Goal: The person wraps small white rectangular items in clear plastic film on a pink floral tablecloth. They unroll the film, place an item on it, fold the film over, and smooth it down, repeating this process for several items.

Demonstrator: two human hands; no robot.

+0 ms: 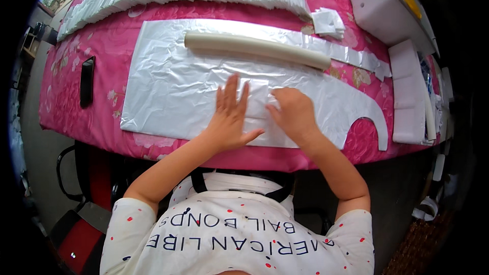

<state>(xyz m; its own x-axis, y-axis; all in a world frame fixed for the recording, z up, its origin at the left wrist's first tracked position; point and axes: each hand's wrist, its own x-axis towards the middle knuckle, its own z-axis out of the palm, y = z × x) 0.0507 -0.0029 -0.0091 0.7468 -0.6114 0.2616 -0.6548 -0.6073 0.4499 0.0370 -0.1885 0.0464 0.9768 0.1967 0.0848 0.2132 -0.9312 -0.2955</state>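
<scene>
One film fold (258,91): long axis unclear from here;
Left hand (230,117): fingers spread; fold at two o'clock;
Right hand (295,113): fingers curled, pinch unclear; fold at ten o'clock

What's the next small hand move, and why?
Probably press the small white piece flat with the left hand: that hand is spread at the piece's left side, while the right hand is curled at its right edge. The white plastic sheet underneath looks creased. Blur hides whether the right hand is pinching anything.
</scene>
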